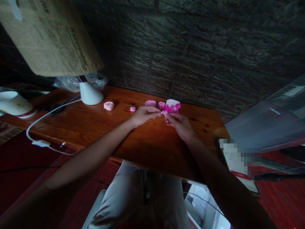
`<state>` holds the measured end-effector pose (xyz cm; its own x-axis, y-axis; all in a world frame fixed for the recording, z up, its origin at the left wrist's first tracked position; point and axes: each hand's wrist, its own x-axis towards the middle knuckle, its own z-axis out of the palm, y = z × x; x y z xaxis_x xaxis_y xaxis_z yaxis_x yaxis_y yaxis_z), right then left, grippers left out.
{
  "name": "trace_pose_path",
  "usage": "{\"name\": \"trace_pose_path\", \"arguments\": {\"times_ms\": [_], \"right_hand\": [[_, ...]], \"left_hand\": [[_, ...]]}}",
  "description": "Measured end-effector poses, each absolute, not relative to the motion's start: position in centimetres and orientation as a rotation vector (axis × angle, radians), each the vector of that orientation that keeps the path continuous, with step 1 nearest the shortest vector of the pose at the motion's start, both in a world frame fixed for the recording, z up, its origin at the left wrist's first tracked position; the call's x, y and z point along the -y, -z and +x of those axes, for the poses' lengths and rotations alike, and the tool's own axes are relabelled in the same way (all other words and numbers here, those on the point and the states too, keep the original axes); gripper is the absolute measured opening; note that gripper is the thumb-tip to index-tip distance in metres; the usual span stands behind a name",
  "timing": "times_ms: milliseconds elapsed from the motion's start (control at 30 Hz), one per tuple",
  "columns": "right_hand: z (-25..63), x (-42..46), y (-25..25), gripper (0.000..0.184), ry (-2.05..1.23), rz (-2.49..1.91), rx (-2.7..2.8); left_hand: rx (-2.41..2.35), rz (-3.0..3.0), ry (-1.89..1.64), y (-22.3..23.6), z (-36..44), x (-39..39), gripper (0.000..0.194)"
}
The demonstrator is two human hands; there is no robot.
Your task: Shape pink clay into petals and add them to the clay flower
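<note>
My left hand [145, 115] reaches over the wooden table with thumb and fingers pinched together. Close beside it, my right hand [181, 126] pinches too, and between the fingertips of both hands is a small piece of pink modelling clay [166, 115]. Bright magenta clay [175, 108] shows just behind the fingers, in front of a white piece [172, 102]; whether it touches the held piece I cannot tell. Left of that are a pink lump [161, 105] and a flat pink piece [150, 103]. Further left lie a small pink bit [132, 109] and a pale pink lump [109, 106].
A lamp with a white base [91, 93] and paper shade [64, 38] stands at the left, its white cord [45, 119] hanging off the table. A paper cup [15, 103] is at far left, and a phone [234, 160] by the right edge. A dark brick wall [190, 54] rises behind.
</note>
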<state>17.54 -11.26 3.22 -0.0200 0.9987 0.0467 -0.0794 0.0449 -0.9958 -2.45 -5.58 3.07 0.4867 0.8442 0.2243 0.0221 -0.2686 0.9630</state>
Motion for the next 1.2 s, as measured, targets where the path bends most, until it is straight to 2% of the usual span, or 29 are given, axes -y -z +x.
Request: {"name": "trace_pose_path", "arguments": {"times_ms": [167, 400, 733, 967, 1200], "right_hand": [[17.46, 11.4, -3.39, 0.04, -1.168, -1.116, 1.237], [17.44, 11.39, -3.37, 0.033, -1.242, -1.098, 1.198], [17.4, 11.27, -3.11, 0.039, -1.149, -1.141, 1.285], [17.34, 11.18, -3.13, 0.036, -1.193, -1.108, 1.157], [17.37, 11.03, -3.03, 0.031, -1.145, -1.098, 1.13]], "left_hand": [[-0.756, 1.638, -0.901, -3.38, -2.45, 5.93, 0.038], [-0.718, 1.585, -0.922, -3.38, -2.37, 5.88, 0.033], [-0.728, 1.571, -0.944, -3.33, -2.17, 6.02, 0.036], [-0.712, 1.546, -0.88, -3.21, -2.25, 6.01, 0.042], [-0.712, 1.52, -0.901, -3.28, -2.12, 6.08, 0.036]]}}
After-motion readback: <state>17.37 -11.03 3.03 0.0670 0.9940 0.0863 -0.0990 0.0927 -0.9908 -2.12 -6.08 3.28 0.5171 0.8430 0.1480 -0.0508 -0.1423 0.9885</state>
